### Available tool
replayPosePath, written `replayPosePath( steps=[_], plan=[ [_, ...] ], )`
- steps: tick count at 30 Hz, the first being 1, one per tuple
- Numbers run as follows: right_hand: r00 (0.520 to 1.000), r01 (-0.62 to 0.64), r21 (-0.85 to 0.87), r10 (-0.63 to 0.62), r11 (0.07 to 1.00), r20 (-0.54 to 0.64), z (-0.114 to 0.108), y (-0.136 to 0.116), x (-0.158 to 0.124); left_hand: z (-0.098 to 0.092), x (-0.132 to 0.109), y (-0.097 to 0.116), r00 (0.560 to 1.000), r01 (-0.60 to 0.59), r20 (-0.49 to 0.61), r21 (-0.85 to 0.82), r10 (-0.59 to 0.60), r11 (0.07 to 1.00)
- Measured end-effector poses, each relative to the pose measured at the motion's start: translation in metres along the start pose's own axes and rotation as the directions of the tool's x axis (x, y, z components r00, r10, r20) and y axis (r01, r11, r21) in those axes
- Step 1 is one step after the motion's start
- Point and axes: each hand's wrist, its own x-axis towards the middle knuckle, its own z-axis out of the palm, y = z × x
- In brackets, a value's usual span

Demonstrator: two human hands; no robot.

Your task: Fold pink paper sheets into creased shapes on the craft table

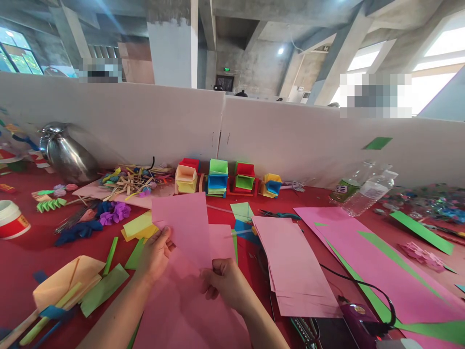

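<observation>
head view shows our left hand (155, 254) and right hand (224, 281) both pinching a pink sheet (185, 223), apparently positioning it, so the next move calls for steady, even grips.

A white partition (276, 135) stands along the far edge of the red tabletop (16, 261), its two panels (141, 121) meeting at a vertical seam (220, 126). A green patch (378, 143) shows on the right panel. Beyond, concrete beams (269, 9) span the ceiling (238, 36); one pillar (170, 58) is white below, bare grey above. A dark-framed window (22, 55) lies past the far left corner; bright window openings (366, 57) past the far right. A green illuminated sign (226, 69) shows above a dark framed panel (225, 83), with a lit lamp (281, 51) to its right.
</observation>
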Motion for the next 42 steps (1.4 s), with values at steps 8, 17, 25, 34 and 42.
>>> replayPosePath(
  steps=[8, 17, 25, 34, 42],
  plan=[
    [0.998, -0.028, -0.042, 0.03, 0.999, 0.055, -0.01, -0.001, -0.001, 0.004, 0.002, 0.01, 0.993, -0.044, -0.114, -0.043, 0.038, 0.998],
    [0.997, 0.031, -0.103, -0.023, 0.994, 0.077, -0.022, -0.001, -0.002, 0.007, -0.004, 0.015, 0.999, -0.03, -0.046, -0.01, 0.029, 1.0],
    [0.831, 0.469, -0.116, -0.482, 0.876, -0.279, -0.029, -0.024, -0.012, 0.015, -0.025, 0.016, 0.94, -0.082, 0.342, 0.247, -0.007, 0.966],
    [0.763, 0.381, -0.796, -0.646, 0.47, -0.016, -0.032, -0.014, -0.006, -0.015, -0.016, 0.057, 0.591, -0.749, 0.77, 0.635, -0.24, 0.191],
    [0.85, 0.424, -0.837, -0.471, 0.346, 0.236, -0.028, 0.015, -0.011, -0.044, -0.011, 0.048, 0.564, -0.737, 0.615, 0.676, -0.551, 0.001]
  ],
)
